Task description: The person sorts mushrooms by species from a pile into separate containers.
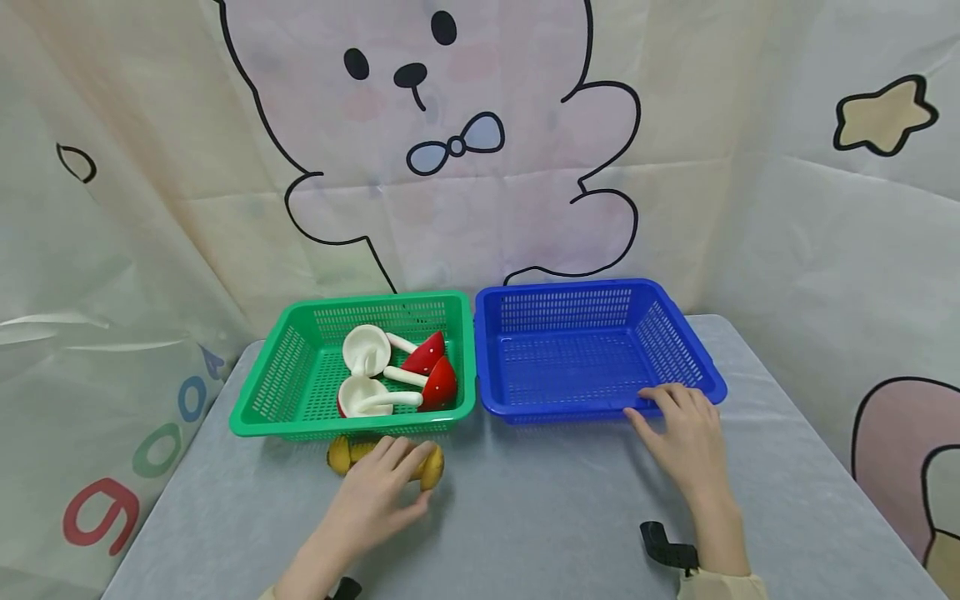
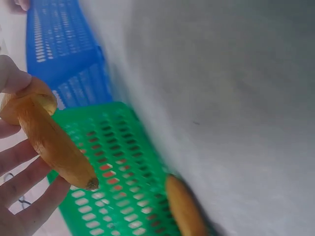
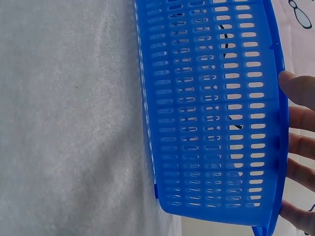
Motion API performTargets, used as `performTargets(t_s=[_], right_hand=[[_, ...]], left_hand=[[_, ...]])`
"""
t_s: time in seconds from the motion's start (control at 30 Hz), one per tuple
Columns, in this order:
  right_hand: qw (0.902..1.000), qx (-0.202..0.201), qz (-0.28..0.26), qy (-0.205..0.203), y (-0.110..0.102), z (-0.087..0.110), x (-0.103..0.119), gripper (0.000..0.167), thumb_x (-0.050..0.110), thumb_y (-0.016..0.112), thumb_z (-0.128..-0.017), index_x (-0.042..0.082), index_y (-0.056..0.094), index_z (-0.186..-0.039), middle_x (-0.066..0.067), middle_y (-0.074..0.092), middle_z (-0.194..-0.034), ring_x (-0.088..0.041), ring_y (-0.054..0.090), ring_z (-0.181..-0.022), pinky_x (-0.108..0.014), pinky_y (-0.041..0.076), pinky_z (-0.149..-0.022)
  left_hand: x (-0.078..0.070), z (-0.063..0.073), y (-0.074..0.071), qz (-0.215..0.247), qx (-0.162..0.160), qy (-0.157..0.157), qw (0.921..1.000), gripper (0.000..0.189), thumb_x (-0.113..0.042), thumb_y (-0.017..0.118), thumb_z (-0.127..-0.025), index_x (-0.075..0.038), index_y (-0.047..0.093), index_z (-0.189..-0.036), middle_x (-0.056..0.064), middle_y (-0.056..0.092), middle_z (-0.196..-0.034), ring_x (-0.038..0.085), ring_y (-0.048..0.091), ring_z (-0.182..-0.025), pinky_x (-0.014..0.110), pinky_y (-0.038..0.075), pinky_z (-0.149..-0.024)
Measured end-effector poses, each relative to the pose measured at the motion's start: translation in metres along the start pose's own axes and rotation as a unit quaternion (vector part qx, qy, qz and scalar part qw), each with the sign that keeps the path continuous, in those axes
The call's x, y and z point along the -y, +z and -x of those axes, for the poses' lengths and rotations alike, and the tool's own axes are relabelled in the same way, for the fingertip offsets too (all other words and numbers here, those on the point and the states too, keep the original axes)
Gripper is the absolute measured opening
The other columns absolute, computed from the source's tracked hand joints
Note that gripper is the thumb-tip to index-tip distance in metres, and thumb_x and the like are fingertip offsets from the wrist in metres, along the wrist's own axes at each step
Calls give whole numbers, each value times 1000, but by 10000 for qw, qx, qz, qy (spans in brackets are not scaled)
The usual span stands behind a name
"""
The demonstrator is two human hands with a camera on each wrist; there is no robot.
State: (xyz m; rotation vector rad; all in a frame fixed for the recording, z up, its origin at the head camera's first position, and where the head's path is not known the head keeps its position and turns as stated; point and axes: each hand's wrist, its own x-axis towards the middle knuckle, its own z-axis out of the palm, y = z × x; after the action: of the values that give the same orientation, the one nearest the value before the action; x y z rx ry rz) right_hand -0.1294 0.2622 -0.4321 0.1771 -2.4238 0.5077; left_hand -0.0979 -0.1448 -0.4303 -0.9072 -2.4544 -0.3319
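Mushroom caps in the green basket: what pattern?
The caps are red with white dots, clearest in the head view.

Two baskets [image 1: 300, 429], four mushrooms [image 1: 439, 383], two bananas [image 2: 54, 142]

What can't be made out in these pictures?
Head view: middle of the held banana, covered by the left hand.
Left wrist view: one end of the second banana, cut by the bottom edge.
Left wrist view: toy mushrooms, mostly masked by the slotted wall of the green basket.
Right wrist view: palm of the right hand, beyond the right edge.
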Motion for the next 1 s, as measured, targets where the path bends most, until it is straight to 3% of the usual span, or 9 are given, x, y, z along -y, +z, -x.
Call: performTargets(t_s=[0.3, 0.5, 0.77, 1.0], right_hand=[[10000, 20, 15, -24, -1, 0, 1, 32, 21, 82, -73, 4, 69, -96, -16, 64, -95, -37, 54, -94, -57, 41, -86], [10000, 14, 17, 17, 0, 0, 1, 31, 22, 82, -73, 4, 69, -95, -16, 65, -96, -37, 53, -95, -57, 40, -87], [10000, 54, 65, 28, -2, 0, 1, 32, 23, 82, -73, 4, 69, -96, -16, 65, -96, -38, 54, -96, -58, 41, -88], [10000, -82, 18, -8, -1, -1, 0, 32, 23, 83, -71, 4, 69, -94, -16, 65, -95, -37, 54, -94, -56, 42, -87]], left_hand=[[-13, -25, -4, 172, 10, 282, 9995, 52, -27, 79, -70, -18, 61, -119, -8, 57, -94, 8, 49, -84, 17, 45, -65], [-21, -46, -1, 93, -18, 590, 9982, 48, -31, 76, -74, -18, 62, -117, -8, 55, -90, 8, 50, -83, 17, 45, -65], [-35, -74, 0, 98, 249, 889, 9957, 47, -33, 75, -76, -19, 60, -118, -7, 56, -91, 7, 47, -81, 15, 43, -63], [-43, -98, 0, -81, 173, 1218, 9924, 42, -36, 72, -79, -20, 58, -116, -8, 52, -87, 7, 45, -77, 15, 37, -61]])
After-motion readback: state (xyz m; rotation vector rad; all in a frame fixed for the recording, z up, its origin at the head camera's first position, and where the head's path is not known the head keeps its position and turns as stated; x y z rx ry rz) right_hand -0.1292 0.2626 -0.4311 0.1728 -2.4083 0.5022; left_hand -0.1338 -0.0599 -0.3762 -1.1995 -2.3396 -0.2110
